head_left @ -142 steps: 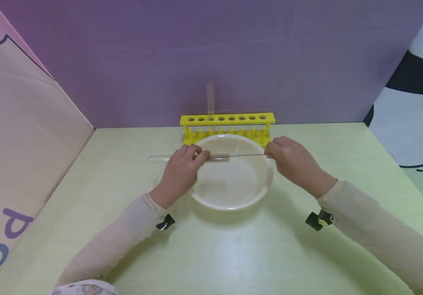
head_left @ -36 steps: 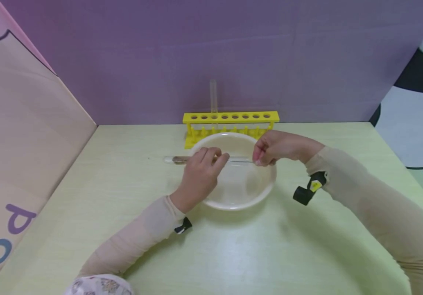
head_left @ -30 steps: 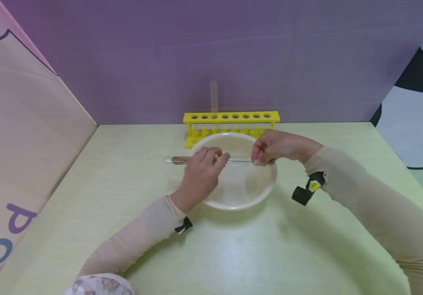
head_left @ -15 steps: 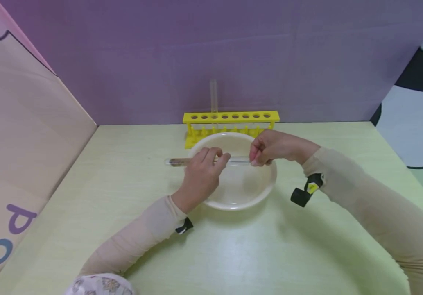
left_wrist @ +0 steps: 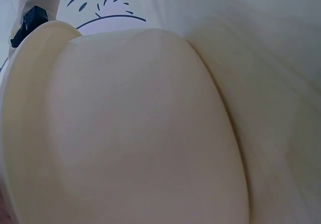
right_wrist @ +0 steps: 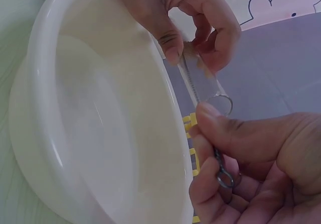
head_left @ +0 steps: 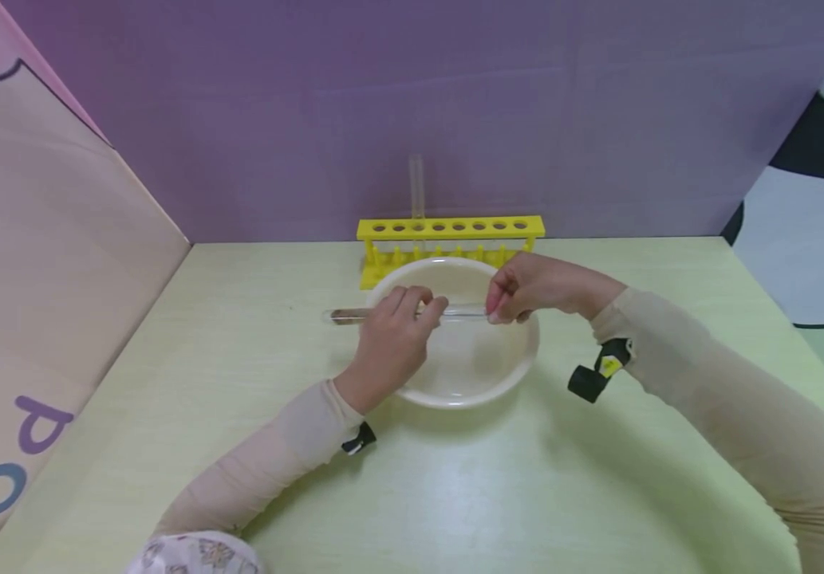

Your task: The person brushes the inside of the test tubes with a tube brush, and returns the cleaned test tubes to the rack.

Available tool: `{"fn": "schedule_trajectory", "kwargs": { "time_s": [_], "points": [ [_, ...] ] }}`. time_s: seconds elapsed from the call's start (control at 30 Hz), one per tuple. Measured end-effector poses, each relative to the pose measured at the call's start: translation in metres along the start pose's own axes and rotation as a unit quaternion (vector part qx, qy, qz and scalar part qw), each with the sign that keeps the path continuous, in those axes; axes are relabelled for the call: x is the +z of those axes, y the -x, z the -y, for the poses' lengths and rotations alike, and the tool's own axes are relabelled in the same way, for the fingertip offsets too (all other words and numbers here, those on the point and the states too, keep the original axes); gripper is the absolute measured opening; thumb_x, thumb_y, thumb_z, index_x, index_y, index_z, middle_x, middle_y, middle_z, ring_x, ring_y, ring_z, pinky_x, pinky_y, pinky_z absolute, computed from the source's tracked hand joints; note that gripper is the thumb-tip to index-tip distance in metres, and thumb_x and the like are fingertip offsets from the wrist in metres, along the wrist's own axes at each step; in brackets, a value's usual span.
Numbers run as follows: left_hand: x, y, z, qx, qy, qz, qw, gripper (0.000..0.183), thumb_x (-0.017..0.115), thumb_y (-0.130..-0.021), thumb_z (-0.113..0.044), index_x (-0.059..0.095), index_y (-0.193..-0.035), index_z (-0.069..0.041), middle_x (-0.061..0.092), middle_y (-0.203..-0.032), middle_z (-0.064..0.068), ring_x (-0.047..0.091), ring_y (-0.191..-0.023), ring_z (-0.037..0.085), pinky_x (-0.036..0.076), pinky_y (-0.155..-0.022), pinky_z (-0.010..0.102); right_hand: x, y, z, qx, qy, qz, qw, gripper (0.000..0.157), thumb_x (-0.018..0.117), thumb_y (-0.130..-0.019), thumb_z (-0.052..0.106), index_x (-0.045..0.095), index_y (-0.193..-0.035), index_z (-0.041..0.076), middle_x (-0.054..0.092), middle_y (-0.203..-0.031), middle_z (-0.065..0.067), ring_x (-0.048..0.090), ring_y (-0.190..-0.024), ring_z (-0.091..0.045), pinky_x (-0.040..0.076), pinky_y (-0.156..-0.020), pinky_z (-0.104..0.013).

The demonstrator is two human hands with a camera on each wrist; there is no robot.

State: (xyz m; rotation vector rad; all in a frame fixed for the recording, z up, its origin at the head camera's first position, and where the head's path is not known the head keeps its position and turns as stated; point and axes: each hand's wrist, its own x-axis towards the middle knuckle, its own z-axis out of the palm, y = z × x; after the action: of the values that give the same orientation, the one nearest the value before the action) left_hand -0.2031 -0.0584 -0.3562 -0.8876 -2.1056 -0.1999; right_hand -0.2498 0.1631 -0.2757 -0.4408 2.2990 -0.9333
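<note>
A clear test tube [head_left: 463,311] lies level over the white basin [head_left: 455,401], its closed end pointing left. My left hand [head_left: 392,339] grips it around the middle. Inside, the brown bristles of a test tube brush [head_left: 345,316] sit close to the closed end. My right hand [head_left: 544,285] pinches the brush's wire handle right at the tube's mouth. In the right wrist view the handle's twisted wire loop [right_wrist: 225,178] sticks out below my thumb, and the rim of the tube mouth [right_wrist: 221,97] is close above it. The left wrist view mostly shows the basin's outer wall [left_wrist: 130,123].
Behind the basin stands a yellow test tube rack [head_left: 451,229], partly hidden by its rim. Another clear test tube [head_left: 416,187] stands upright in one of the rack's holes. A purple backdrop [head_left: 275,135] rises at the table's far edge.
Since the earliest frame the brush has gone from the tube's mouth deep to its closed end. My right hand has turned and come closer to my left. Over the last second, only slight shifts.
</note>
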Motion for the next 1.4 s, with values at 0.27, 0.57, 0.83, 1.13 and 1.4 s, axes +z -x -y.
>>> {"fn": "schedule_trajectory", "kwargs": {
  "time_s": [0.27, 0.57, 0.83, 1.13, 1.4],
  "points": [
    [0.0, -0.003, 0.0, -0.003, -0.001, 0.007, 1.0, 0.016, 0.064, -0.085, -0.004, 0.065, -0.1, -0.008, 0.065, -0.094, 0.01, 0.059, -0.081, 0.024, 0.05, -0.068, 0.028, -0.003, 0.004, -0.004, -0.005, -0.001, 0.006, 1.0, 0.015, 0.069, -0.085, 0.011, 0.064, -0.093, -0.001, 0.061, -0.078, -0.004, 0.052, -0.073, -0.017, 0.049, -0.068, -0.027],
    [0.0, -0.003, 0.004, -0.003, 0.0, 0.002, 1.0, 0.016, 0.067, -0.082, -0.002, 0.065, -0.097, -0.006, 0.064, -0.092, 0.011, 0.059, -0.08, 0.025, 0.051, -0.069, 0.03, -0.008, 0.008, -0.007, 0.007, 0.003, 0.001, 1.0, 0.017, 0.067, -0.087, 0.012, 0.064, -0.096, -0.002, 0.061, -0.08, -0.004, 0.053, -0.075, -0.017, 0.051, -0.07, -0.028],
    [0.0, -0.002, 0.005, -0.009, 0.007, 0.005, 0.9999, 0.016, 0.066, -0.083, -0.002, 0.064, -0.099, -0.005, 0.064, -0.093, 0.012, 0.059, -0.08, 0.025, 0.051, -0.067, 0.029, -0.014, 0.015, -0.009, 0.01, 0.006, -0.004, 1.0, 0.017, 0.065, -0.089, 0.011, 0.064, -0.098, -0.003, 0.063, -0.082, -0.004, 0.055, -0.074, -0.015, 0.053, -0.071, -0.028],
    [-0.002, -0.004, 0.005, -0.005, 0.0, 0.008, 1.0, 0.019, 0.068, -0.082, -0.001, 0.065, -0.1, -0.004, 0.066, -0.094, 0.011, 0.06, -0.085, 0.026, 0.051, -0.073, 0.03, -0.013, 0.018, -0.008, -0.002, 0.017, -0.025, 1.0, 0.015, 0.064, -0.089, 0.008, 0.064, -0.095, -0.005, 0.063, -0.078, -0.003, 0.054, -0.07, -0.015, 0.052, -0.067, -0.028],
    [-0.002, -0.006, 0.005, -0.003, -0.006, 0.0, 1.0, 0.016, 0.064, -0.084, 0.001, 0.066, -0.099, -0.003, 0.067, -0.093, 0.012, 0.061, -0.085, 0.026, 0.052, -0.071, 0.031, -0.011, 0.015, -0.003, 0.005, 0.044, -0.031, 0.999, 0.013, 0.062, -0.09, 0.008, 0.063, -0.094, -0.005, 0.06, -0.077, -0.006, 0.052, -0.07, -0.016, 0.049, -0.065, -0.028]
  ]
}}
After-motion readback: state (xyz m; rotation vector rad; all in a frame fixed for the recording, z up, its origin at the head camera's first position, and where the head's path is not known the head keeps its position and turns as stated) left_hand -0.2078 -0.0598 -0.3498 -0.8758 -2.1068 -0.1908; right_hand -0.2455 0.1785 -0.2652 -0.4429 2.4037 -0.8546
